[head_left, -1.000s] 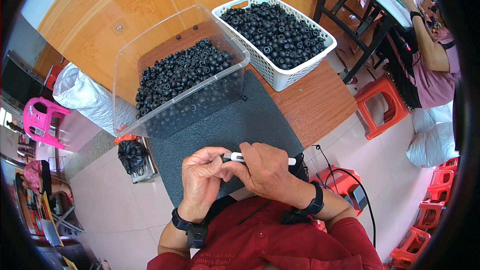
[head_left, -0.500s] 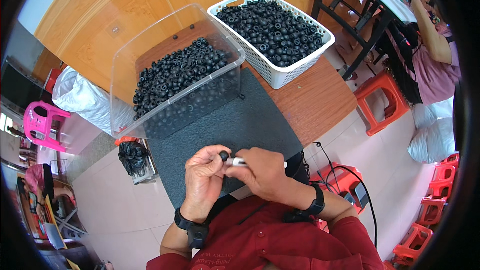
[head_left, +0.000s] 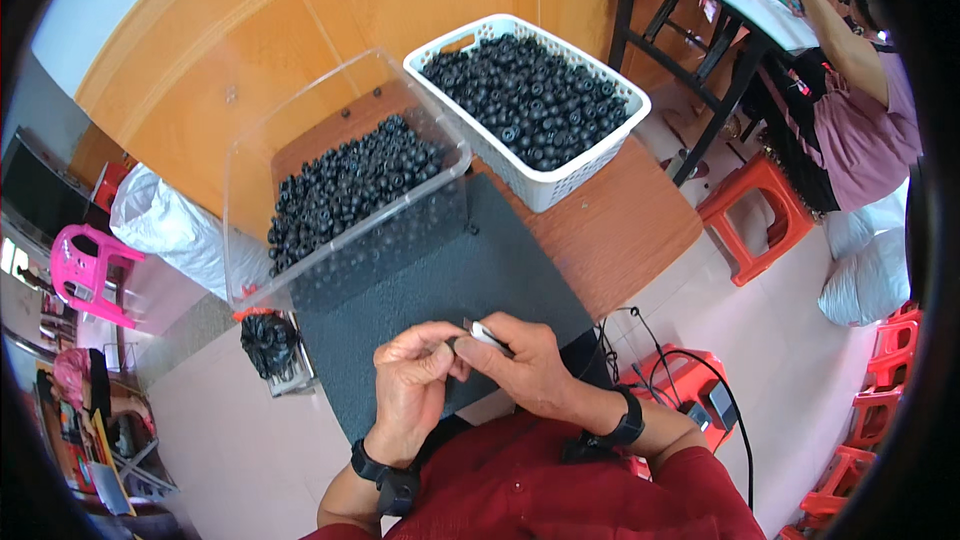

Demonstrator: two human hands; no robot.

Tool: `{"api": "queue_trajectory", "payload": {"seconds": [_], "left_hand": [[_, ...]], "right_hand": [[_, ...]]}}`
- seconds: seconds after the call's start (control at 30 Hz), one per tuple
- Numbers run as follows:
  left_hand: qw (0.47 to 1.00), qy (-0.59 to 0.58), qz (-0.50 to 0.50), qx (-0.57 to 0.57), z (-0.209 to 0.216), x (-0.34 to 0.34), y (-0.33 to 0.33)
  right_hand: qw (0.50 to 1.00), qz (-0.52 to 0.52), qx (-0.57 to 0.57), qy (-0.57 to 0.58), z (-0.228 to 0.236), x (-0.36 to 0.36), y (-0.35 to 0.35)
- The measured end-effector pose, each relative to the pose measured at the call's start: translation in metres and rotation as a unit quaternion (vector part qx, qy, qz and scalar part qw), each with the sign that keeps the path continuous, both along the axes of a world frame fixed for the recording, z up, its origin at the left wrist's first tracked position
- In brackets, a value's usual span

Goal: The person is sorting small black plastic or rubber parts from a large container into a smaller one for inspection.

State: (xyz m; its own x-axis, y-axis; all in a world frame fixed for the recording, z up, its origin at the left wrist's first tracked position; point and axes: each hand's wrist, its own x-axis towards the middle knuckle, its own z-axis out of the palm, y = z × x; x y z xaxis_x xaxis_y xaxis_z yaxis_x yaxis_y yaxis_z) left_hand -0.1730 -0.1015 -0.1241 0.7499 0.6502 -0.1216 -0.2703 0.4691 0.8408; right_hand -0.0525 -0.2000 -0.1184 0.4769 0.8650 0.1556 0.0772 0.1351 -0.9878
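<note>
Close in front of my body, my left hand [head_left: 412,372] pinches a small round black piece [head_left: 453,344], mostly covered by the fingertips. My right hand [head_left: 525,362] grips a small white-handled knife [head_left: 488,337], its short blade pointing up beside the left fingertips. Both hands meet over the near part of a dark textured mat [head_left: 405,315]. Beyond it, a clear plastic bin [head_left: 345,208] holds many small black round pieces with holes. A white perforated basket [head_left: 545,190] to its right is heaped with similar pieces.
The mat and containers rest on a brown wooden table [head_left: 640,230]. Red stools [head_left: 755,215] and black cables [head_left: 715,365] are at the right, where another person sits by a dark table. A black plastic bag [head_left: 268,343], a white sack [head_left: 175,225] and a pink chair [head_left: 88,270] lie left.
The view has tilted, so the containers appear lower. My hands have drawn closer together; the knife blade now points upward, and the black piece is more covered by my fingers.
</note>
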Motion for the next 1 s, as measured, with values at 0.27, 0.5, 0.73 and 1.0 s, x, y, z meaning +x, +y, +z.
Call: {"api": "queue_trajectory", "payload": {"seconds": [0.27,0.5,0.73,1.0], "left_hand": [[0.996,0.021,-0.027,0.081,0.052,0.022,0.016],[0.955,0.096,-0.046,0.275,0.113,0.117,0.096],[0.919,0.21,-0.02,0.334,0.133,0.175,0.165],[0.838,0.323,-0.194,0.395,0.11,0.122,0.177]], "right_hand": [[0.997,-0.019,-0.01,0.077,-0.019,0.009,-0.014],[0.993,-0.021,-0.033,0.108,-0.03,0.019,-0.025],[0.994,-0.019,-0.029,0.107,-0.036,0.019,-0.024],[0.994,-0.026,-0.03,0.104,-0.036,0.025,-0.022]]}}
